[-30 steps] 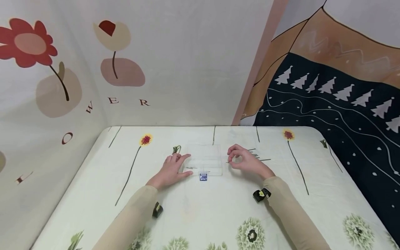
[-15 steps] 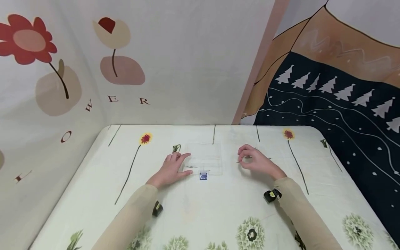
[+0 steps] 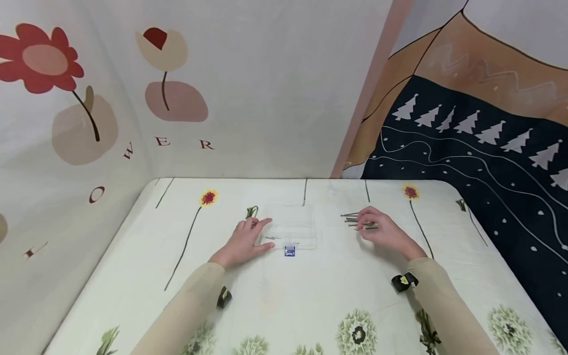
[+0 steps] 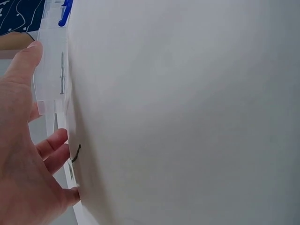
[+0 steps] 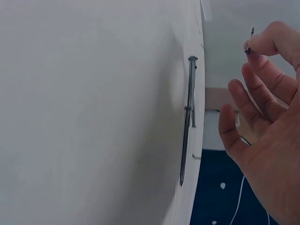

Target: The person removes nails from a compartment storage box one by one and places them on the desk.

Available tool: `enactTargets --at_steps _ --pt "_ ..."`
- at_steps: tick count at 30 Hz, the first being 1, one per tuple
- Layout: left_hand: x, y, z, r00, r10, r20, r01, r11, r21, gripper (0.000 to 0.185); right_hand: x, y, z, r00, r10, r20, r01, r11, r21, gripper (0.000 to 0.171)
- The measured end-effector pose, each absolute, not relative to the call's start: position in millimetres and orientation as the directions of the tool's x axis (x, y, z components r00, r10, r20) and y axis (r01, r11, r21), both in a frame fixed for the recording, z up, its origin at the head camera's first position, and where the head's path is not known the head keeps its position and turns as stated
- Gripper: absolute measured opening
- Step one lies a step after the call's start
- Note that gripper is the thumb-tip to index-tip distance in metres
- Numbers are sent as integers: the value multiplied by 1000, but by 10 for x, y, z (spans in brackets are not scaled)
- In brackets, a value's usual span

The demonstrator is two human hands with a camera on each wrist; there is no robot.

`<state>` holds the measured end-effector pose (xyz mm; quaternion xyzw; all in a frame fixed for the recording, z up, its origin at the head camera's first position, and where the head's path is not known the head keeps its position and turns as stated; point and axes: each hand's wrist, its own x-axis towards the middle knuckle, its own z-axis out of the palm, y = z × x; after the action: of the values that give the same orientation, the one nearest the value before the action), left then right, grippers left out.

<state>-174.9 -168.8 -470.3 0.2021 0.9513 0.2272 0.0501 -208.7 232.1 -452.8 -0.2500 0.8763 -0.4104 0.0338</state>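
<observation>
A clear plastic compartment box (image 3: 293, 213) with a blue latch (image 3: 290, 251) lies on the table. My left hand (image 3: 241, 244) rests at its left side, thumb and index finger spread and touching its edge. A few thin nails (image 4: 62, 72) lie inside, near the left hand's thumb. My right hand (image 3: 382, 231) is over several long loose nails (image 3: 350, 220) to the right of the box, partly covering them. In the right wrist view, its thumb and index finger pinch a small dark nail (image 5: 251, 38), largely hidden by the fingertips, while the other fingers are loosely bent.
A pale flower-print cloth (image 3: 284, 301) covers the table, with a printed cloth wall (image 3: 266, 98) behind it. A dark tree-patterned cloth (image 3: 461, 153) hangs at the right. Each wrist wears a small black camera (image 3: 404, 282).
My right hand has moved right, from beside the box to over the loose nails, still pinching the small nail. More nail ends now show left of it. My left hand stays at the box.
</observation>
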Motion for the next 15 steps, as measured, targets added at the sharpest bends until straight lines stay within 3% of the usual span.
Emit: enactTargets --at_steps 15 --pt "-1729 -1678 -4709 -905 425 -5 386 828 407 76 -2055 2739 -4562 -876 -468 117 -422 627 -655 11"
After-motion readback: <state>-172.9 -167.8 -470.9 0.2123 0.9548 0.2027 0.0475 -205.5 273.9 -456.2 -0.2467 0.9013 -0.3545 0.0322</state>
